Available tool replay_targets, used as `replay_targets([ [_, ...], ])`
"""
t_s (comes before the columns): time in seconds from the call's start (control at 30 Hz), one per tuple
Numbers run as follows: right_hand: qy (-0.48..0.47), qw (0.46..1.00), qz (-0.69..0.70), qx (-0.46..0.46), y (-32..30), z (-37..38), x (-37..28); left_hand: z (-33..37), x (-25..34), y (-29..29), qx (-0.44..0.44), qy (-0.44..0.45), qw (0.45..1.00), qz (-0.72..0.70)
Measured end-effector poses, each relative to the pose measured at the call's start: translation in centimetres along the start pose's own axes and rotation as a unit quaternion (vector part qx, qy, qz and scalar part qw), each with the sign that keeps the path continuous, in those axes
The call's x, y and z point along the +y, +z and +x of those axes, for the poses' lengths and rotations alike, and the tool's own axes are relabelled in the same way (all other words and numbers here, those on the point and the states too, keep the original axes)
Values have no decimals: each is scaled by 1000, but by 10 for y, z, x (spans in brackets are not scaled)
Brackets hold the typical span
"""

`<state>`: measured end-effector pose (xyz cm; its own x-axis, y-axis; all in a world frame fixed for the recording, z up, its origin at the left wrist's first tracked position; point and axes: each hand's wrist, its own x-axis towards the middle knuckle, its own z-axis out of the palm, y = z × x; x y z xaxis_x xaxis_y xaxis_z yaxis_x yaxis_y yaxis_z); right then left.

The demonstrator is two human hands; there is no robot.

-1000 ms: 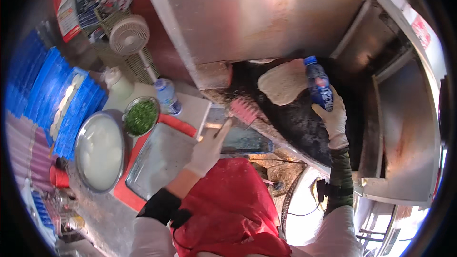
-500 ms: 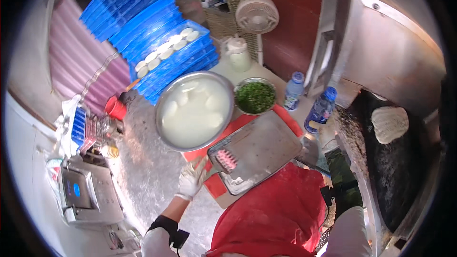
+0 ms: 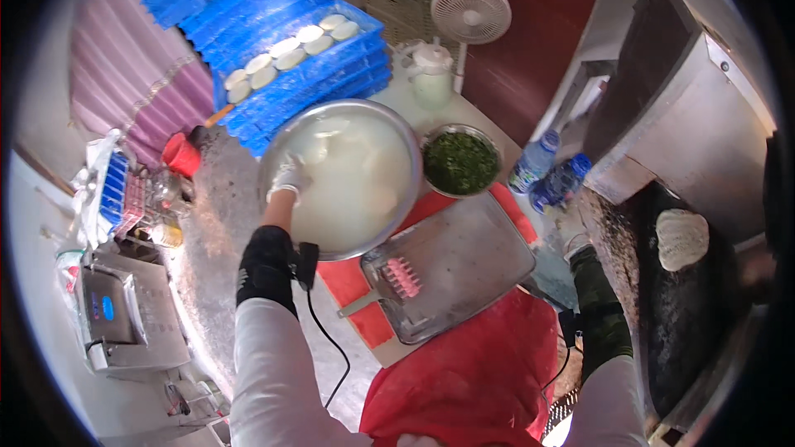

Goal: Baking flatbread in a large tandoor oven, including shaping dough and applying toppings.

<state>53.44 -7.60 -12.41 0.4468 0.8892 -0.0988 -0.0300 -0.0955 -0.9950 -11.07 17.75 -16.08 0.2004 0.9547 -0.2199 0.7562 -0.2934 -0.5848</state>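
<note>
A wide steel basin point(image 3: 411, 196) contains whitish contents with pale, smooth lumps. My left hand point(image 3: 287, 177), in a white glove, reaches over the basin's left rim beside the lumps; its fingers are too smeared to read. Below the basin, a metal tray point(image 3: 472, 252) holds a pink spiked roller point(image 3: 402, 276), whose flat grey handle point(image 3: 358, 304) sticks out over the tray's left edge. My right hand point(image 3: 577, 232), also gloved, is low beside a dark blue bottle point(image 3: 561, 184); blur hides its fingers and whether they touch the bottle.
Chopped greens fill a steel bowl point(image 3: 461, 161) right of the basin. Behind stand stacked blue crates point(image 3: 348, 54) with pale dough rounds point(image 3: 290, 60), a lidded jug point(image 3: 431, 74) and a fan point(image 3: 470, 10). A flatbread point(image 3: 682, 240) lies on the dark griddle point(image 3: 675, 323) at right.
My left hand has moved from the roller's handle up and left into the basin. The roller stays on the tray. My right hand remains by the bottle, and the view has shifted slightly.
</note>
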Motion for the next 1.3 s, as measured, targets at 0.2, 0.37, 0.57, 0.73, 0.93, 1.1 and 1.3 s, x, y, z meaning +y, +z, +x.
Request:
replay_targets([
  [0.2, -3, 995, -84, -52, -27, -61, -15, 22, -29, 21, -12, 64, 993, -100],
  [0.37, 2, 995, -81, -63, -38, -97, -35, -70, -12, -79, 10, -112, 617, -779],
  [0.57, -34, 997, -27, -59, -22, -109, -27, -120, -12, -94, -35, -159, 360, -919],
  [0.73, -59, 993, -3, -100, -11, -130, -58, -149, 13, -136, 7, -41, 208, -977],
  [0.93, 40, 945, 193, -260, 35, -142, -71, -198, 120, -231, -124, 182, 247, -944],
  [1.1, -34, 949, 116, -291, 107, -120, -28, -186, 261, -238, -215, 202, 342, -892],
  [1.3, -164, 886, -396, -178, 97, -104, 7, -175, 317, -252, 11, 121, 737, -665],
])
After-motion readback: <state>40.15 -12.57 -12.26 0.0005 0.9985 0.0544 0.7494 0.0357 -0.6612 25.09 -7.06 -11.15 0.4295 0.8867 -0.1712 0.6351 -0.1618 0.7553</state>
